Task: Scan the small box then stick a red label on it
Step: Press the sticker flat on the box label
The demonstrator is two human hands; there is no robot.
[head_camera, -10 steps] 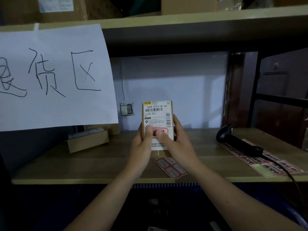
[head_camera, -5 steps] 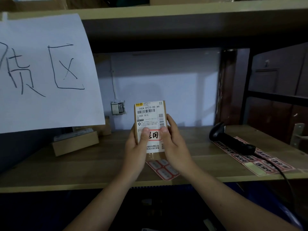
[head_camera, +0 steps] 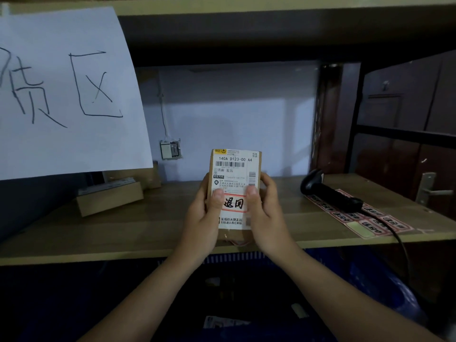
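I hold the small box (head_camera: 234, 169) upright above the front of the wooden shelf (head_camera: 148, 228). It is brown cardboard with a white shipping slip and barcode facing me. A red label (head_camera: 234, 203) with black characters lies across the slip's lower half. My left hand (head_camera: 203, 218) grips the box's left side, thumb pressing the label's left end. My right hand (head_camera: 265, 215) grips the right side, thumb on the label's right end. The black barcode scanner (head_camera: 328, 191) lies on the shelf to the right, on a sheet of red labels (head_camera: 362, 215).
A flat cardboard box (head_camera: 108, 197) lies on the shelf at the left, under a large hanging paper sign (head_camera: 66, 95). The scanner's cable (head_camera: 404, 248) drops over the shelf's front edge. A blue basket (head_camera: 357, 275) sits in the dark space below. A wall socket (head_camera: 170, 149) is behind.
My thumbs have slid apart from the label's middle to its ends, so its characters now show. The small strip of red labels on the shelf under the box is now hidden behind it.
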